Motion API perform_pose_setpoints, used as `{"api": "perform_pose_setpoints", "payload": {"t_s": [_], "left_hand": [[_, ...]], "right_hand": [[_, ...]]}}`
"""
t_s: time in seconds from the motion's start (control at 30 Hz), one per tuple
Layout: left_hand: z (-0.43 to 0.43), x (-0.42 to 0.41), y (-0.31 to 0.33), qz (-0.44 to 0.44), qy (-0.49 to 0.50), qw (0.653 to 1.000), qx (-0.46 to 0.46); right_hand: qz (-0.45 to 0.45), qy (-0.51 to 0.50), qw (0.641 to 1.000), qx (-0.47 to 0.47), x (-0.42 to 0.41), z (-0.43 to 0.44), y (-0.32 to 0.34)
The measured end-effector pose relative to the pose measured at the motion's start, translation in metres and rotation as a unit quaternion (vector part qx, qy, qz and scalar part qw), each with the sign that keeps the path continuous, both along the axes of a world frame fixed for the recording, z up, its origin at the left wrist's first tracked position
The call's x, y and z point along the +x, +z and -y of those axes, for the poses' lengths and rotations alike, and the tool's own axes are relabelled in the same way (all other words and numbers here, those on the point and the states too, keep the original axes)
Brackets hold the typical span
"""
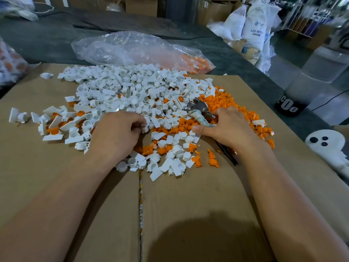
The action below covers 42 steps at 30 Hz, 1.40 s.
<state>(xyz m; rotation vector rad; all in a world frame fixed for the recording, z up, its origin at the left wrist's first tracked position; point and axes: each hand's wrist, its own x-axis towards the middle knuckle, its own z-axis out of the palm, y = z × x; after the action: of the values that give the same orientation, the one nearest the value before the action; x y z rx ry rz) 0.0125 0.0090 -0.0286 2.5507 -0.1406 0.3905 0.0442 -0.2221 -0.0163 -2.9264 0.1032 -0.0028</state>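
White pieces point(132, 87) heaped on cardboard point(188, 195), mixed with orange pieces point(222, 103). One pinched in curled fingers of left hand point(117, 133). Fingers of right hand point(224, 127) curled round metal tool point(198, 108). Clear bag point(132, 48) behind, with orange pieces inside.

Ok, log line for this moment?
surface: cardboard | left hand: pinching a white part at edge of pile | right hand: gripping metal tool over orange parts | bag: clear, behind pile

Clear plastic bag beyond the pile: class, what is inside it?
Orange plastic pieces fill the right end of the clear plastic bag; crumpled film and glare hide anything elsewhere.
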Motion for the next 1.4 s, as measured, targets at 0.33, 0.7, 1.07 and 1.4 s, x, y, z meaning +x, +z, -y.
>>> {"api": "perform_pose_setpoints", "payload": {"t_s": [0.33,0.7,1.07,1.4], "left_hand": [[0.002,-0.004,0.003,0.071,0.021,0.991,-0.108],[0.009,-0.007,0.008,0.064,-0.027,0.989,-0.128],[0.014,-0.013,0.014,-0.039,-0.029,0.945,-0.322],[0.014,-0.011,0.015,-0.095,-0.054,0.892,-0.439]], "right_hand": [[0.070,0.013,0.997,0.027,-0.001,-0.002,0.002],[0.114,0.214,0.967,0.076,-0.013,-0.044,0.000],[0.068,0.212,0.975,0.012,-0.015,-0.054,0.001],[0.131,0.228,0.950,0.167,-0.021,-0.047,0.008]]}}
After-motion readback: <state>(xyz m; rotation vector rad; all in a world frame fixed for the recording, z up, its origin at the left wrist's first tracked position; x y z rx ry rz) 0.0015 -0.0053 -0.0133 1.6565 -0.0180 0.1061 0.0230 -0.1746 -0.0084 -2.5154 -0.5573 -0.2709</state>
